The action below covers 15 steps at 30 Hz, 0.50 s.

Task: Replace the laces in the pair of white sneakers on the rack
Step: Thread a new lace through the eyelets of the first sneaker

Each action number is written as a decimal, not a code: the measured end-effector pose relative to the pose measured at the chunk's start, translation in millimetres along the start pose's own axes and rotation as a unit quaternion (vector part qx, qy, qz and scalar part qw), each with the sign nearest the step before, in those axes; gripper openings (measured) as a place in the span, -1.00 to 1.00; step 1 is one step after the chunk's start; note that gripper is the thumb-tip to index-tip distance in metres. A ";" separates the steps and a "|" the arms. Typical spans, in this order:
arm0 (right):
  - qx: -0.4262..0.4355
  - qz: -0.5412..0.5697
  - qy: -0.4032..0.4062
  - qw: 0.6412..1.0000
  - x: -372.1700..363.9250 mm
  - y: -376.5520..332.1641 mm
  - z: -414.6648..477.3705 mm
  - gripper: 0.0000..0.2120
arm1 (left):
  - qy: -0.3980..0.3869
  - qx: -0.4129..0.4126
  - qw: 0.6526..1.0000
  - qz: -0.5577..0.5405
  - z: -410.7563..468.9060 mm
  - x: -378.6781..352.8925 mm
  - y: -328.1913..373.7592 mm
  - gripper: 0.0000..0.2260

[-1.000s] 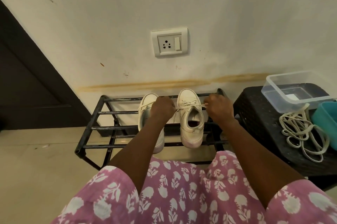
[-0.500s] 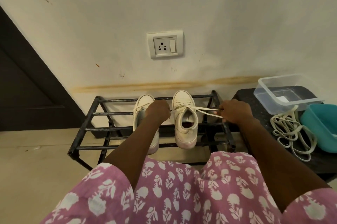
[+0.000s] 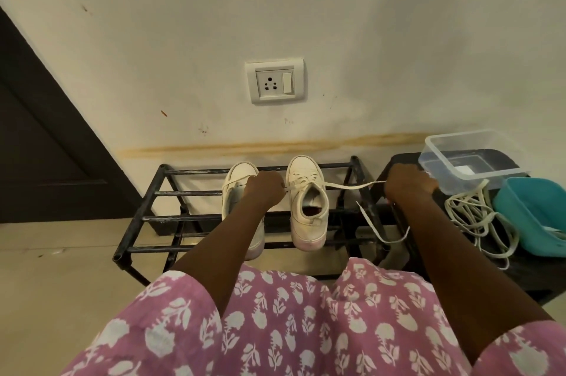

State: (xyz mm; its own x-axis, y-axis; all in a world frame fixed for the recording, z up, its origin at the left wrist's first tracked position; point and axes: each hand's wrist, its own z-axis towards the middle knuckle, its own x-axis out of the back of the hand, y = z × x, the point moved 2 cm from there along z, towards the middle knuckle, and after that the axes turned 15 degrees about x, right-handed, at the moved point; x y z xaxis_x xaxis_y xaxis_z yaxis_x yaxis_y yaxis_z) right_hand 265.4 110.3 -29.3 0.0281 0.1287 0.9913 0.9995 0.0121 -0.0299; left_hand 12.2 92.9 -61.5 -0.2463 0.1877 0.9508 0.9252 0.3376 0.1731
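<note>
Two white sneakers stand side by side on a black metal rack (image 3: 147,219), toes toward the wall. The right sneaker (image 3: 307,213) has a lace (image 3: 352,185) drawn out sideways from its eyelets. My right hand (image 3: 409,184) grips that lace far to the right, and its loose end (image 3: 382,230) hangs down beside the rack. My left hand (image 3: 265,190) pinches the other part of the lace at the right sneaker's left edge. My left forearm hides much of the left sneaker (image 3: 237,189).
A black stool (image 3: 477,271) stands right of the rack. On it lie a pile of pale laces (image 3: 477,216), a clear plastic box (image 3: 465,158) and a teal tub (image 3: 533,213). A wall socket (image 3: 275,83) sits above the rack. A dark door (image 3: 39,146) is at left.
My right hand has pulled the lace well out to the right, from beside the sneaker to over the stool. My left hand has stayed at the sneaker's left edge.
</note>
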 end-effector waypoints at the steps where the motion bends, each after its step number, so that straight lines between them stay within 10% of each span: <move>1: 0.042 0.024 -0.024 0.999 -1.1 -8.4 3.2 -0.73 | -0.004 -0.006 1.000 0.002 0.7 -0.2 1.4 -0.76; 6: 0.194 0.242 0.002 0.951 -11.5 -68.5 10.8 -0.74 | -0.007 -0.059 0.993 -0.100 1.2 0.6 14.2 -0.71; 15: 0.122 0.230 0.062 0.964 -39.4 -92.5 6.0 -0.79 | 0.019 -0.030 0.981 -0.193 2.9 -7.5 18.0 -0.81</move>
State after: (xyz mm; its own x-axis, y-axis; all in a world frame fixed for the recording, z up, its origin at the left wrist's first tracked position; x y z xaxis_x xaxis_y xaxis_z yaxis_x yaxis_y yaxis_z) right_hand 171.8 110.1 -66.4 0.4832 0.0565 0.8737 0.8483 0.2168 -0.4831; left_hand 29.9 100.2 -66.2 -0.5724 0.0223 0.8197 0.7802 0.3223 0.5361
